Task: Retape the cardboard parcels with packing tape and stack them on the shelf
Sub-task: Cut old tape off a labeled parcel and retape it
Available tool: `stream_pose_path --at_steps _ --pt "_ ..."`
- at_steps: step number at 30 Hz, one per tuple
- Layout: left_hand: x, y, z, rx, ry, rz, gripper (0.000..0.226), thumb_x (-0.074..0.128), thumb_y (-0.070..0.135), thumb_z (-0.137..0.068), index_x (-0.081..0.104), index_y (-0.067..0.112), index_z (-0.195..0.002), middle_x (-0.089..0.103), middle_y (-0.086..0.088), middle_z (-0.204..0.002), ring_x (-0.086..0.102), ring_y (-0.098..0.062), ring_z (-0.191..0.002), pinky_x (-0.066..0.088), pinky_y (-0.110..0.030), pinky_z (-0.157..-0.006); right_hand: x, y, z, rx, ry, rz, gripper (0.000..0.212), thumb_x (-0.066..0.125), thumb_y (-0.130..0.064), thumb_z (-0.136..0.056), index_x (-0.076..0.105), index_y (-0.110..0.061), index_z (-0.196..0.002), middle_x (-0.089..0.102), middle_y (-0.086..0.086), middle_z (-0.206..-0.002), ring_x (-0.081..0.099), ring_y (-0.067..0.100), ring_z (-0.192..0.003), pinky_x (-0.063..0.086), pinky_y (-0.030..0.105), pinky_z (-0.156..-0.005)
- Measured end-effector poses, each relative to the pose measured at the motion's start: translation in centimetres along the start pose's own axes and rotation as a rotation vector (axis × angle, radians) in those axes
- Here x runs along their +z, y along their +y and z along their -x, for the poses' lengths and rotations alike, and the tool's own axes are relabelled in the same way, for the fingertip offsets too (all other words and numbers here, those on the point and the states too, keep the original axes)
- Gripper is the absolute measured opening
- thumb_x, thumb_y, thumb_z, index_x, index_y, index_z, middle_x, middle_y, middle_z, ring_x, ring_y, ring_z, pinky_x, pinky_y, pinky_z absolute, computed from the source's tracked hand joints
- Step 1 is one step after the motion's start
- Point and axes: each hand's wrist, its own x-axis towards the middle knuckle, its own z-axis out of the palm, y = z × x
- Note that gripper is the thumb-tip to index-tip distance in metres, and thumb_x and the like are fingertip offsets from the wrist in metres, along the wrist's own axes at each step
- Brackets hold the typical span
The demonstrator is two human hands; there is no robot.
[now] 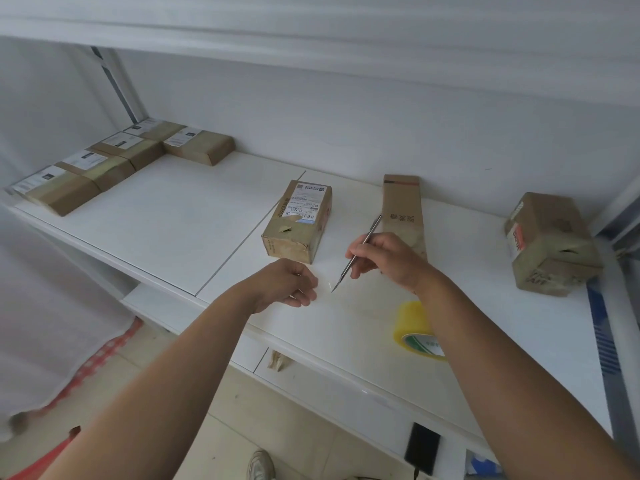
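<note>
My right hand [384,258] grips a thin metal craft knife [356,254], blade tip pointing down-left at the white shelf [166,230]. My left hand [294,285] hovers just left of the blade, fingers curled and pinching a clear strip of tape [323,284] that is hard to make out. A labelled cardboard parcel [298,223] with torn tape stands just beyond my hands. A narrow flat parcel [403,209] lies behind my right hand. A third parcel [550,244] sits at the right end. A yellowish tape roll [415,330] lies under my right forearm.
Several taped parcels [114,161] lie in a row at the shelf's far left. An upper shelf board [311,32] hangs overhead. A black phone [422,448] and a scrap of torn tape [277,362] lie on the lower ledge. Metal uprights [620,209] stand at the right.
</note>
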Motion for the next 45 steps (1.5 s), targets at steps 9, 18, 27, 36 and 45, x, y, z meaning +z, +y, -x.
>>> stream_pose_path --at_steps 9,18,27,36,45 --pt "0.2 -0.3 0.0 -0.020 0.086 -0.021 0.011 0.055 0.010 -0.099 0.066 0.007 -0.098 0.073 -0.005 -0.081 0.065 -0.013 -0.068 0.055 -0.025 -0.070 1.0 0.0 -0.6 -0.022 0.039 0.098 0.018 0.055 -0.015 -0.097 0.066 -0.011 -0.084 0.073 0.004 -0.068 0.064 0.012 -0.070 0.048 0.029 -0.076" --pt "0.6 -0.2 -0.1 -0.032 0.149 0.042 0.012 0.060 0.014 -0.096 0.066 0.008 -0.088 0.072 -0.005 -0.075 0.063 -0.013 -0.063 0.052 -0.023 -0.063 1.0 0.5 -1.4 -0.027 -0.048 0.150 0.016 0.058 -0.015 -0.097 0.068 -0.013 -0.084 0.075 0.004 -0.072 0.067 0.012 -0.073 0.049 0.031 -0.078" --pt "0.8 0.0 0.1 -0.043 0.154 0.074 0.010 0.060 0.014 -0.096 0.065 0.006 -0.092 0.072 -0.007 -0.078 0.062 -0.014 -0.063 0.052 -0.023 -0.063 0.7 0.4 -1.6 0.007 -0.084 0.175 0.014 0.058 -0.017 -0.098 0.068 -0.011 -0.091 0.076 0.000 -0.076 0.071 0.009 -0.075 0.051 0.025 -0.077" --pt "0.4 -0.5 0.2 -0.040 0.151 0.140 0.011 0.059 0.014 -0.097 0.065 0.010 -0.088 0.070 -0.005 -0.075 0.061 -0.013 -0.062 0.051 -0.024 -0.066 0.9 1.3 -3.1 -0.088 0.167 0.335 0.008 0.057 -0.017 -0.096 0.064 -0.019 -0.092 0.066 -0.007 -0.064 0.062 0.005 -0.063 0.045 0.025 -0.065" --pt "0.2 -1.8 0.3 0.000 0.097 0.217 0.008 0.059 0.016 -0.097 0.063 0.012 -0.092 0.067 -0.004 -0.079 0.060 -0.013 -0.068 0.047 -0.024 -0.068 1.4 2.5 -4.7 0.247 -0.052 0.799 0.066 0.054 -0.021 -0.094 0.028 -0.015 -0.154 0.032 0.013 -0.150 0.045 0.032 -0.128 0.039 0.033 -0.092"
